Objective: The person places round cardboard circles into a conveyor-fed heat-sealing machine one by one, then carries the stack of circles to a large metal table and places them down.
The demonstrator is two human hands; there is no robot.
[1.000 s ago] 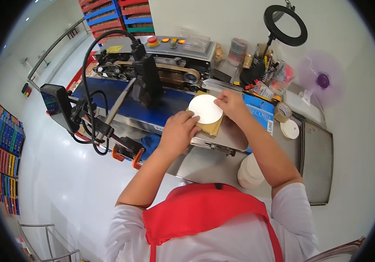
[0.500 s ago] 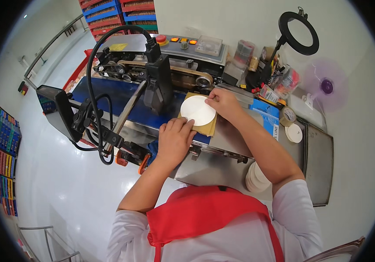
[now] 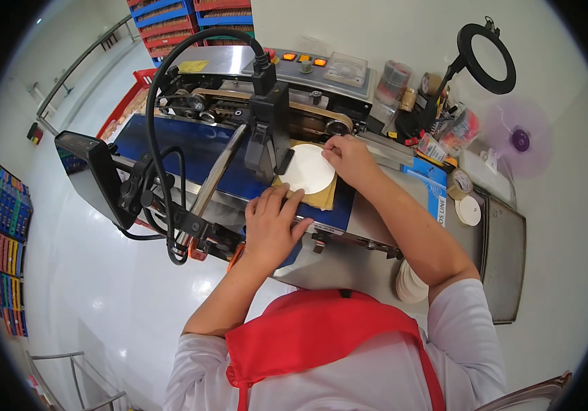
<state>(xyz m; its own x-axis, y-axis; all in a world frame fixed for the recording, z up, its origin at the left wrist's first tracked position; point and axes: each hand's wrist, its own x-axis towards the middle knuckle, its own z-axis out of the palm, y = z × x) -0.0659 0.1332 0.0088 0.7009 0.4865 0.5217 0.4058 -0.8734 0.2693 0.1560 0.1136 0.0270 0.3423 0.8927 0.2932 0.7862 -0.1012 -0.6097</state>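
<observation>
A white round disc (image 3: 310,168) lies on a yellow square pad (image 3: 323,199) on the blue conveyor belt (image 3: 177,154). My right hand (image 3: 352,163) pinches the disc's upper right edge between thumb and fingers. At the near edge of the disc and pad rests my left hand (image 3: 271,225), its fingers stretched and its thumb apart. The disc's left edge sits right beside the black print head (image 3: 266,137), which is mounted on a metal rod (image 3: 219,185).
A stack of white discs (image 3: 412,283) stands to the right below the belt; more discs (image 3: 468,210) lie beside a tape roll (image 3: 459,183). A black cable (image 3: 150,130) loops over the machine. A screen (image 3: 92,178) juts out at left. A ring lamp (image 3: 486,58) stands at back right.
The disc and pad have moved left relative to the print head, up beside it, with both hands following. My left thumb has spread away from the fingers. The whole view has shifted slightly.
</observation>
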